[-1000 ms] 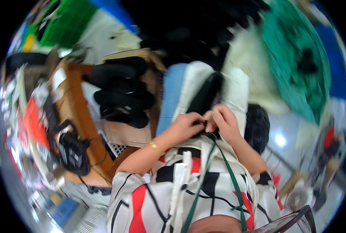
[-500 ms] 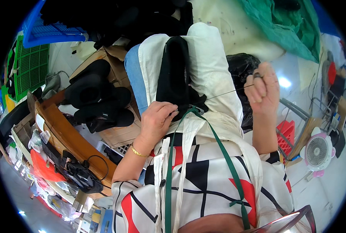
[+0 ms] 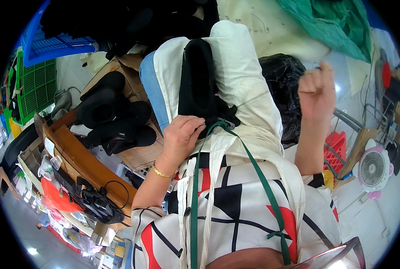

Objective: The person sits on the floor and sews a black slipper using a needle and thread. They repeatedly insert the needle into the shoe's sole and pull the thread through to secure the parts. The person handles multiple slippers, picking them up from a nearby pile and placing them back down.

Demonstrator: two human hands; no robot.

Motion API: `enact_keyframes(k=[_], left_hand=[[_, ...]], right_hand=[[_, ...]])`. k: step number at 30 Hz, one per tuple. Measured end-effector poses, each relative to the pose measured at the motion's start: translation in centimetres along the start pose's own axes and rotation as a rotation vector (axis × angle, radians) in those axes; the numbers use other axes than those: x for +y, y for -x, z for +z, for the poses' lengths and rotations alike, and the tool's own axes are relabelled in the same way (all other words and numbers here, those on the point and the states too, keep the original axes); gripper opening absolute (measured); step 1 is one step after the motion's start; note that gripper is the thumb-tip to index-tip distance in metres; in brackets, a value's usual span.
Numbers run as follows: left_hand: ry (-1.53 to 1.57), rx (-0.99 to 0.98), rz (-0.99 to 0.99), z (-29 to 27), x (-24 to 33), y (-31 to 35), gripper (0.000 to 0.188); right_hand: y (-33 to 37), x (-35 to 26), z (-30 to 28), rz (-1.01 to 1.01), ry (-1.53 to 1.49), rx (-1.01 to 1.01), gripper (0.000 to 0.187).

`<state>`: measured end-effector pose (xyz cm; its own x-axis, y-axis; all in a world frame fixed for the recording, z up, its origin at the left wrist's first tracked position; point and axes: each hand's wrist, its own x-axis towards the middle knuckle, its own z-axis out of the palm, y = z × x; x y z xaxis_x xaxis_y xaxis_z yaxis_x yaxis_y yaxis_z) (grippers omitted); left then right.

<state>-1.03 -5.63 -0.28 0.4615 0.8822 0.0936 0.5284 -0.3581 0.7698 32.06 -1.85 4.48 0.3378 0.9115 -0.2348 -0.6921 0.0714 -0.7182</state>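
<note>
Item: one black, elongated, shoe-like piece of soft fabric (image 3: 199, 80) with a long oval hollow. Location: on the lap, in the trough between the thighs, over an off-white cloth apron (image 3: 247, 85). Long axis: running from the waist edge of the apron toward the knees, almost straight away from the body, far end leaning slightly left. The near end, with loose black folds, lies just beyond a dark green fabric cord (image 3: 219, 124) at the waist.

Left hand (image 3: 180, 138): the nearer one; thumb and fingers pinched on the left side of the near end, so that the piece extends forward and to the right from the grip.

Right hand (image 3: 317, 92): raised outside the apron's right edge, well apart from the piece, which lies across to its left. Fingers curled and blurred; whether they close on anything cannot be told. No thread or tool can be made out there.

Adjacent: a crumpled black plastic bag (image 3: 278, 85) beside the apron's right edge; past its left edge, a stack of similar black pieces (image 3: 103, 110) on a brown cardboard box (image 3: 137, 154).
</note>
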Motion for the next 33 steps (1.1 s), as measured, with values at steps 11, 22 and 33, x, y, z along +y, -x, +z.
enact_keyframes(k=[11, 22, 33], left_hand=[[-0.250, 0.079, 0.227, 0.3, 0.0, 1.3, 0.032], [-0.269, 0.121, 0.235, 0.6, -0.2, 1.8, 0.032], [-0.247, 0.115, 0.212, 0.6, -0.1, 1.7, 0.031]], right_hand=[[5.3, 10.5, 2.2, 0.178, 1.136, -0.816, 0.012], [5.6, 10.8, 1.9, 0.128, 1.294, -0.942, 0.019], [5.5, 11.5, 2.1, 0.168, 1.279, -0.913, 0.016]])
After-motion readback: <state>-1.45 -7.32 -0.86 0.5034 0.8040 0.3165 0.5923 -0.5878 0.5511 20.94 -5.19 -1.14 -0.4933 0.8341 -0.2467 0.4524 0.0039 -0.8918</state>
